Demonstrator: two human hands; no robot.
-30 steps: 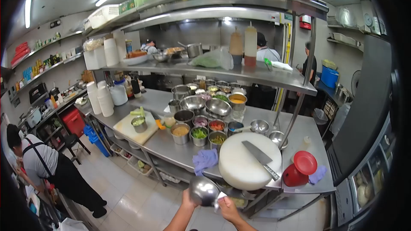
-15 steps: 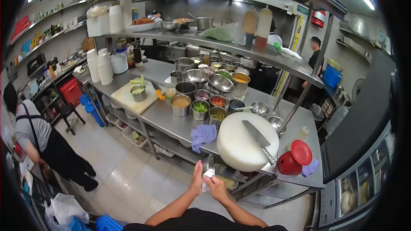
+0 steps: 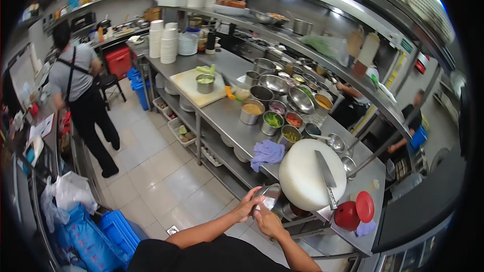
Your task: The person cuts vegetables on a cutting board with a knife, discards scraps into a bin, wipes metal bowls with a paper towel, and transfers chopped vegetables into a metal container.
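In front of my body, beside the counter edge, I hold a small steel bowl point(image 3: 274, 192) tilted on its side. My left hand point(image 3: 245, 206) is closed around the bowl's rim. My right hand point(image 3: 268, 221) presses a white cloth or paper towel point(image 3: 265, 203) against the bowl; which of the two it is I cannot tell. Just past the bowl stands a thick round white cutting board point(image 3: 302, 176), with a cleaver point(image 3: 325, 171) lying across it. A crumpled purple cloth point(image 3: 267, 154) lies on the counter edge to the left of the board.
Steel pots of chopped vegetables point(image 3: 273, 121) crowd the counter. A red container point(image 3: 348, 215) with its lid point(image 3: 364, 206) sits right of the board. Farther left are a rectangular cutting board point(image 3: 189, 83) and stacked white tubs point(image 3: 164, 43). A person point(image 3: 80, 70) stands at the left-hand bench.
My view has swung left, so the counter sits farther right. The bowl has turned to show more of its face. The person at left has straightened up.
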